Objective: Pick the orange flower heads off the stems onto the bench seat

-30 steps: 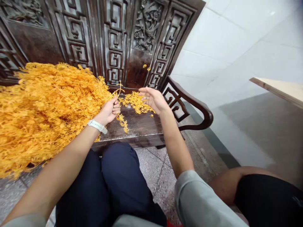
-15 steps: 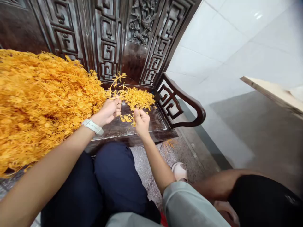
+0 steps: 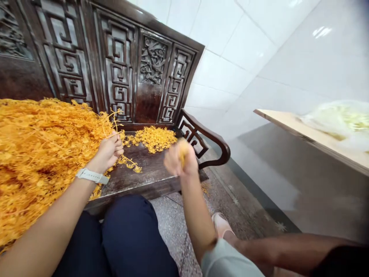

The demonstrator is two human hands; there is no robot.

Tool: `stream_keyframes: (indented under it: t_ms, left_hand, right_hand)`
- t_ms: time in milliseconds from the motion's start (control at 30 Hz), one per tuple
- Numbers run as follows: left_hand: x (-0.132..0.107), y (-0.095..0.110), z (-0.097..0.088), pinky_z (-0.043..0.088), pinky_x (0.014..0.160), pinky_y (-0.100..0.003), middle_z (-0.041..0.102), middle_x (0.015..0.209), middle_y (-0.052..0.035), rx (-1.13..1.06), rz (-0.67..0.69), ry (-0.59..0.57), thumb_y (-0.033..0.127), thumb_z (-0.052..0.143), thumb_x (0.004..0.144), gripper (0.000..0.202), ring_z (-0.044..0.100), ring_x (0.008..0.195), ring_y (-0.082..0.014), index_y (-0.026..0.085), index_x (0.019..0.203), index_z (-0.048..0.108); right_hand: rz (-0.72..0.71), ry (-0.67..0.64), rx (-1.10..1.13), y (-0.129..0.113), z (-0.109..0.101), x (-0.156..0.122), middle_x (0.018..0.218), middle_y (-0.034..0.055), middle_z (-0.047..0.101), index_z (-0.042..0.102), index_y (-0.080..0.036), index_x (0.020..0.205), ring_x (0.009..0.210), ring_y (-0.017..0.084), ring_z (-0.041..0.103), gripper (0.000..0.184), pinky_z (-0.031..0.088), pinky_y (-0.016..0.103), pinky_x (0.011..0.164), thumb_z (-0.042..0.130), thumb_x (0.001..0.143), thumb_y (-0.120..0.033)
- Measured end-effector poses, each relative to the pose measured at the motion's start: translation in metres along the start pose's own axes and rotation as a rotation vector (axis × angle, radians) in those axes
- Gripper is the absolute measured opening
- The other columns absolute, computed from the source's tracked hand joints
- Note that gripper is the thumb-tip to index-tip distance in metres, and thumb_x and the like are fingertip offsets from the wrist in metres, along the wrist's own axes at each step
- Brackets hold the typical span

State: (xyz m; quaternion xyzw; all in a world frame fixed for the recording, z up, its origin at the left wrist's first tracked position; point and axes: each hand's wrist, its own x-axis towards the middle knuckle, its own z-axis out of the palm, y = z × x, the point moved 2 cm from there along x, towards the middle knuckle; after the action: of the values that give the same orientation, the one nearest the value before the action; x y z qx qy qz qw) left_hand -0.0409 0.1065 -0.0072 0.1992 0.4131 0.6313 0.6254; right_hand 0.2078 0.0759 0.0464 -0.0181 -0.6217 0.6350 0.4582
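Note:
A big heap of orange plastic sprigs (image 3: pixel 37 154) covers the left of a dark carved wooden bench (image 3: pixel 150 173). My left hand (image 3: pixel 108 152), with a white watch on its wrist, is closed round a sprig stem at the heap's right edge. My right hand (image 3: pixel 180 161) is blurred by motion above the bench's front edge, closed on a small orange piece. A smaller pile of orange pieces (image 3: pixel 152 137) lies at the back right of the seat. A few loose sprigs (image 3: pixel 131 163) lie between my hands.
The bench's curved armrest (image 3: pixel 207 138) stands at the right. A pale wooden board (image 3: pixel 311 134) with a clear bag of light pieces (image 3: pixel 340 119) juts in from the right. Another person's leg (image 3: pixel 288 250) lies at the lower right. White tiled wall behind.
My right hand has pulled back from the sprig toward the bench's front edge with a small piece in it. The view has swung to the right. My left hand stays at the heap.

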Motion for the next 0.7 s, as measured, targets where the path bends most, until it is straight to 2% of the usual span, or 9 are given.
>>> stream_keyframes:
  t_ms: [67, 133, 167, 267, 333, 400, 467, 567, 700]
  left_hand:
    - [-0.004, -0.005, 0.004, 0.013, 0.035, -0.016, 0.025, 0.051, 0.0121, -0.007, -0.018, -0.003, 0.013, 0.044, 0.108, 0.033, 0.016, 0.034, -0.0040, 0.020, 0.076, 0.042]
    - [-0.007, -0.009, 0.007, 0.013, 0.035, -0.016, 0.026, 0.052, 0.0120, -0.016, -0.036, -0.010, 0.013, 0.046, 0.107, 0.032, 0.015, 0.034, -0.0040, 0.021, 0.077, 0.041]
    - [-0.008, -0.011, 0.009, 0.013, 0.035, -0.016, 0.026, 0.053, 0.0118, -0.020, -0.045, -0.019, 0.013, 0.046, 0.107, 0.032, 0.015, 0.035, -0.0040, 0.021, 0.077, 0.042]
    - [-0.015, -0.014, 0.016, 0.014, 0.035, -0.017, 0.026, 0.053, 0.0110, -0.044, -0.080, -0.073, 0.019, 0.044, 0.110, 0.035, 0.017, 0.036, -0.0047, 0.020, 0.076, 0.044]
    - [-0.020, -0.015, 0.023, 0.015, 0.035, -0.017, 0.023, 0.053, 0.0105, -0.069, -0.106, -0.119, 0.024, 0.041, 0.113, 0.038, 0.017, 0.036, -0.0055, 0.019, 0.075, 0.046]
    - [-0.026, -0.018, 0.031, 0.015, 0.035, -0.017, 0.022, 0.053, 0.0101, -0.099, -0.119, -0.202, 0.029, 0.039, 0.114, 0.041, 0.017, 0.036, -0.0061, 0.019, 0.076, 0.049]
    - [-0.030, -0.022, 0.039, 0.015, 0.036, -0.017, 0.022, 0.053, 0.0096, -0.101, -0.120, -0.317, 0.032, 0.038, 0.114, 0.043, 0.015, 0.036, -0.0061, 0.019, 0.075, 0.051]
    - [-0.032, -0.030, 0.044, 0.016, 0.037, -0.016, 0.023, 0.052, 0.0088, -0.044, -0.132, -0.454, 0.030, 0.040, 0.113, 0.043, 0.015, 0.037, -0.0056, 0.018, 0.074, 0.053]
    - [-0.033, -0.034, 0.042, 0.019, 0.039, -0.016, 0.024, 0.052, 0.0078, -0.037, -0.160, -0.519, 0.029, 0.040, 0.112, 0.043, 0.017, 0.037, -0.0060, 0.018, 0.073, 0.055]
  right_hand:
    - [0.129, 0.505, 0.119, 0.016, -0.039, 0.028, 0.061, -0.0017, 0.060, 0.067, -0.021, 0.076, 0.054, 0.010, 0.053, 0.045, 0.049, 0.021, 0.053, 0.062, 0.098, -0.060]
    - [0.318, 0.749, 0.170, 0.039, -0.055, 0.041, 0.069, -0.0006, 0.064, 0.070, -0.017, 0.088, 0.058, 0.009, 0.054, 0.033, 0.048, 0.020, 0.055, 0.058, 0.100, -0.046]
    - [0.372, 0.776, 0.176, 0.051, -0.057, 0.041, 0.070, -0.0008, 0.063, 0.070, -0.016, 0.090, 0.057, 0.009, 0.054, 0.027, 0.046, 0.020, 0.055, 0.061, 0.098, -0.039]
    - [0.433, 0.764, 0.154, 0.081, -0.048, 0.022, 0.067, -0.0025, 0.060, 0.068, -0.015, 0.086, 0.055, 0.008, 0.051, 0.014, 0.042, 0.020, 0.054, 0.069, 0.090, -0.028]
    - [0.466, 0.790, 0.131, 0.096, -0.039, 0.002, 0.068, -0.0021, 0.063, 0.067, -0.016, 0.086, 0.057, 0.009, 0.054, 0.015, 0.042, 0.020, 0.055, 0.072, 0.089, -0.030]
    - [0.580, 0.733, 0.162, 0.107, -0.028, -0.015, 0.076, 0.0018, 0.069, 0.068, -0.015, 0.093, 0.062, 0.012, 0.061, 0.024, 0.047, 0.022, 0.058, 0.068, 0.094, -0.040]
    - [0.741, 0.538, 0.309, 0.113, -0.014, -0.026, 0.086, 0.0072, 0.073, 0.068, -0.015, 0.099, 0.067, 0.016, 0.065, 0.044, 0.052, 0.027, 0.061, 0.055, 0.100, -0.056]
    - [0.834, 0.305, 0.556, 0.113, 0.006, -0.034, 0.082, 0.0050, 0.068, 0.065, -0.016, 0.099, 0.059, 0.012, 0.054, 0.057, 0.045, 0.023, 0.054, 0.039, 0.105, -0.065]
    - [0.784, 0.338, 0.611, 0.108, 0.021, -0.034, 0.074, -0.0006, 0.055, 0.064, -0.016, 0.097, 0.053, 0.008, 0.034, 0.044, 0.032, 0.017, 0.046, 0.041, 0.109, -0.052]
